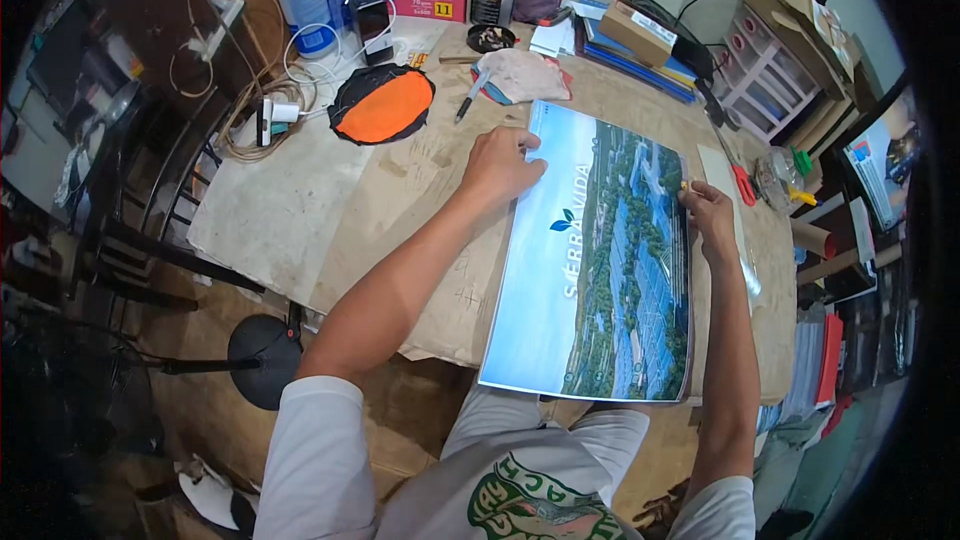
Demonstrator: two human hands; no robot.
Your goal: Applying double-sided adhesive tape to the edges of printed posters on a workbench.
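A glossy printed sheet [555, 240] lies turned sideways before me, its near edge reaching past the table's front edge. It shows pale sky, green land with blue panels, a leaf mark and large white writing. My left hand [501, 165] rests at the sheet's left edge, thumb and forefinger apart over its surface. At the opposite edge, my right hand [709, 217] has its thumb and fingers closed on the sheet's border. Something small and yellowish shows at those fingertips; what it is cannot be made out.
Beyond the sheet lie a black-and-orange fabric piece [386, 106], a marker pen [471, 97] and a whitish cloth pad [521, 75]. Red-handled scissors [742, 184] and a clear plastic jar [776, 176] sit right. Cables [255, 120] and a white bottle [304, 4] stand back left.
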